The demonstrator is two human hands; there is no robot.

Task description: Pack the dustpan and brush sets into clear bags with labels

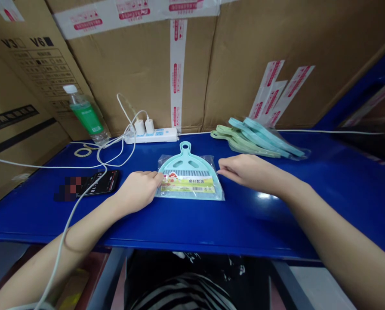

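A light blue dustpan and brush set [187, 163] lies flat on the table in a clear plastic bag, its looped handle pointing away from me. A yellow-green and white label with printed characters crosses its front, and the brush's grey bristles show just above. My left hand [142, 188] is closed at the left edge of the set, with fingertips on the bag beside the label. On the other side, my right hand [245, 172] is closed in a pinch at the bag's right edge; the film between its fingertips is hard to make out.
More bagged dustpan sets [260, 140], green and blue, lie at the back right. A power strip [156, 135] with plugged chargers, a bottle [88, 116], a beaded bracelet [82, 150] and a phone [106, 183] are at left. A white cable [70, 215] crosses my left arm. Cardboard [140, 64] stands behind.
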